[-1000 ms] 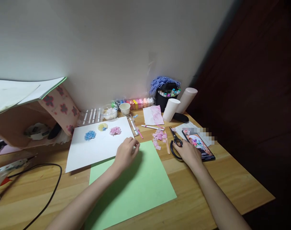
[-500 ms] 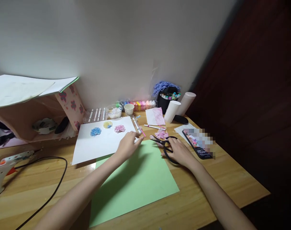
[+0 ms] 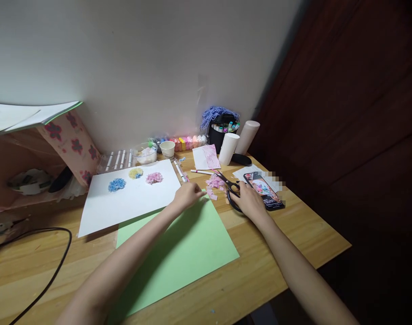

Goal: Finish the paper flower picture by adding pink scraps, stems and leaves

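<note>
My left hand (image 3: 187, 195) is closed in a pinch at the far right corner of a green sheet of paper (image 3: 189, 246); the fingertips are partly hidden. Black-handled scissors (image 3: 232, 186) are in my right hand (image 3: 250, 201), low over the table, blades pointing away to the left. Pink paper scraps (image 3: 215, 181) lie by the blades. Left of them, a white sheet (image 3: 100, 201) overlaps the green one and bears blue (image 3: 117, 184), yellow (image 3: 136, 173) and pink (image 3: 154, 178) clusters of paper bits.
A phone (image 3: 265, 192) lies right of the scissors. Behind are white rolls (image 3: 229, 149), a black marker holder (image 3: 217, 137), a paper cup (image 3: 167, 149), a clear bowl (image 3: 146, 155) and several markers. A patterned box (image 3: 73, 140) stands left, with a black cable (image 3: 62, 262) in front.
My left hand has moved right to the green sheet's corner, its fingers drawing together. My right hand still holds the scissors. The camera view has swung right.
</note>
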Action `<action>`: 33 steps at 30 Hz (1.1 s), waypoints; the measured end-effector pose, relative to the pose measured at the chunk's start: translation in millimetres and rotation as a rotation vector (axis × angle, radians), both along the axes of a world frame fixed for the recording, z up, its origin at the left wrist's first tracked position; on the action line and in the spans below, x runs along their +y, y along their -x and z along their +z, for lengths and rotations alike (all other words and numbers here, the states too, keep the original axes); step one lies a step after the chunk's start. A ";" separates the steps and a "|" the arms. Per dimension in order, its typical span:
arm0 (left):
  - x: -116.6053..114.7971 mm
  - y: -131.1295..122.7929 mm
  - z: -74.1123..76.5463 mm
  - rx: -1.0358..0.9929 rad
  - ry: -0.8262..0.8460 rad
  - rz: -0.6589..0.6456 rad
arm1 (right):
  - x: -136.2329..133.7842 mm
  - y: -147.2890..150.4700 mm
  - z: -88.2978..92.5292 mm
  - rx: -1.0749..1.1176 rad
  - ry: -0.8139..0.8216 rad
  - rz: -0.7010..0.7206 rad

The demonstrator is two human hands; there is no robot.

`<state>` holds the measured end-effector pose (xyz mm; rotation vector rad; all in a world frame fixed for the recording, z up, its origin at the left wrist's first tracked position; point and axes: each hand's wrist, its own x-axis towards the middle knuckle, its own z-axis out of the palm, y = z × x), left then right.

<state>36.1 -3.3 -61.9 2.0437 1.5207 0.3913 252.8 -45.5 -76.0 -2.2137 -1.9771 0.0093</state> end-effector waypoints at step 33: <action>-140.9 219.0 16.9 -0.793 -0.123 0.516 | 45.3 141.0 -4.0 1.029 0.358 0.408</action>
